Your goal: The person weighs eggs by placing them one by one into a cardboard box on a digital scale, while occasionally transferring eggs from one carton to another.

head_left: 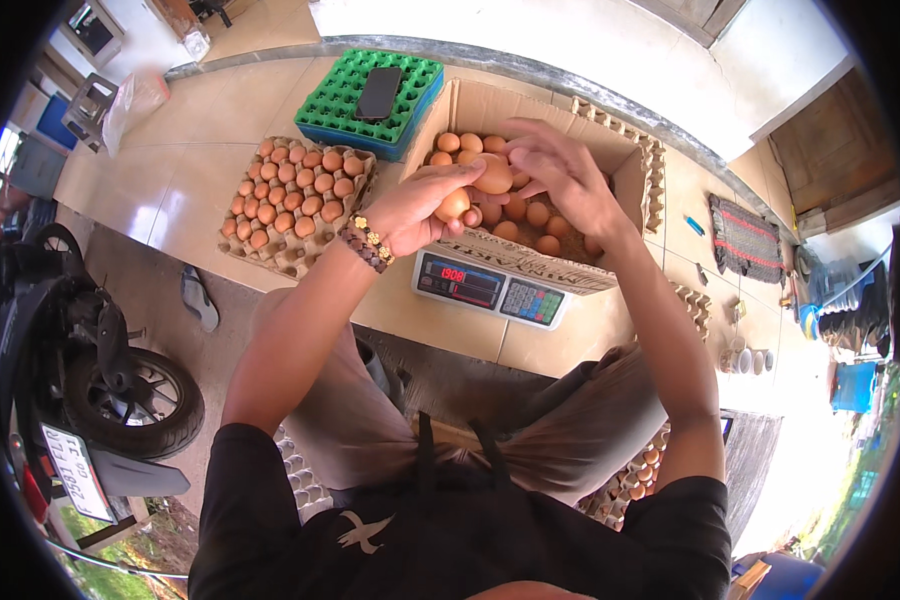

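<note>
My left hand (420, 205), with a beaded bracelet at its wrist, is closed around brown eggs. One egg (453, 206) shows at its palm and a larger-looking egg (492, 175) at the thumb tip. Just right of these, my right hand (562, 165) has its fingers apart and slightly blurred, with no egg visible in it. Both hands are over a cardboard box (620, 155) holding many loose brown eggs (538, 214). The box sits on a digital scale (485, 290) with a lit red display. Part of the box's contents is hidden by my hands.
Left of the box, a cardboard egg tray (295, 200) carries rows of eggs. Behind it are stacked green and blue plastic trays (320, 110) with a phone (379, 93) on top. A motorbike (100, 370) stands at left; a striped mat (747, 238) lies at right.
</note>
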A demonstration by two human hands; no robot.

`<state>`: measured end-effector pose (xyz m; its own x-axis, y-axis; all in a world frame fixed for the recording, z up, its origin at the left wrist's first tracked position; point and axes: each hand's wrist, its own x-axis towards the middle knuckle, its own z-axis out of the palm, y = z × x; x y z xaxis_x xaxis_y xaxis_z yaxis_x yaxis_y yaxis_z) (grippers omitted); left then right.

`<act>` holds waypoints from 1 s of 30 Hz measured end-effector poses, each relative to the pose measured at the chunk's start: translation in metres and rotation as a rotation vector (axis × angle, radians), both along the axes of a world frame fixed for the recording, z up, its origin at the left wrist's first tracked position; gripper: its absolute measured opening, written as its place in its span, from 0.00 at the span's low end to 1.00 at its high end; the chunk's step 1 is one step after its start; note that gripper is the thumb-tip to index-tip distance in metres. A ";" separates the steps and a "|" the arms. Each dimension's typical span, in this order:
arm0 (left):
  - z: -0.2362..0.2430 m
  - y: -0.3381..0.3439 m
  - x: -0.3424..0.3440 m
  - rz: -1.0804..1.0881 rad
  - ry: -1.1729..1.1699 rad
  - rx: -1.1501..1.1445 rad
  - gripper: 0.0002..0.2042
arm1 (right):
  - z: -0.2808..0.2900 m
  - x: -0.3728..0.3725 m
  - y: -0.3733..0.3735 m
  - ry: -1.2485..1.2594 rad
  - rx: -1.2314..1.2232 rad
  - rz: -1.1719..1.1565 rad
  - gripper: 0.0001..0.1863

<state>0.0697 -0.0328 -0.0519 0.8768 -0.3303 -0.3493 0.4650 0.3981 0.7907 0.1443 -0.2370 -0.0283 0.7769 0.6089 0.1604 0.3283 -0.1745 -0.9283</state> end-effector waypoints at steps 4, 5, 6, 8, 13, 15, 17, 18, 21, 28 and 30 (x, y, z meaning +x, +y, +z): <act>-0.014 -0.004 0.004 -0.035 0.072 -0.100 0.15 | -0.006 -0.015 0.008 -0.405 -0.170 0.127 0.15; -0.018 -0.004 0.004 -0.054 0.091 -0.114 0.17 | -0.011 -0.016 0.009 -0.522 -0.176 0.119 0.15; -0.024 -0.002 0.004 -0.070 0.110 -0.127 0.18 | -0.012 -0.015 0.011 -0.470 -0.213 0.161 0.13; -0.027 0.004 0.003 -0.103 0.124 -0.198 0.20 | -0.012 -0.004 0.013 -0.298 -0.319 0.173 0.14; -0.022 0.000 0.005 0.037 0.088 -0.400 0.27 | -0.058 0.061 -0.030 -0.022 -0.308 -0.066 0.16; -0.023 0.002 0.005 0.099 0.099 -0.407 0.24 | -0.089 0.079 -0.051 -0.170 -0.522 -0.211 0.17; -0.023 0.010 0.003 0.175 0.106 -0.413 0.21 | -0.108 0.084 -0.056 -0.270 -0.621 -0.160 0.17; -0.022 0.014 0.002 0.164 0.102 -0.406 0.19 | -0.118 0.086 -0.060 -0.318 -0.673 -0.137 0.17; -0.017 0.010 0.005 0.196 0.127 -0.425 0.19 | -0.141 0.094 -0.060 -0.264 -0.753 -0.176 0.13; -0.022 0.006 0.010 0.238 0.050 -0.442 0.23 | -0.096 0.067 -0.018 -0.371 -0.475 -0.290 0.12; -0.018 0.002 0.009 0.272 0.060 -0.406 0.24 | -0.066 0.045 0.001 -0.202 -0.134 -0.292 0.14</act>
<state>0.0792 -0.0304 -0.0696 0.9324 -0.2121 -0.2925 0.3414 0.7823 0.5211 0.1895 -0.2362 -0.0943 0.8817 0.3926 0.2617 0.4208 -0.4033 -0.8126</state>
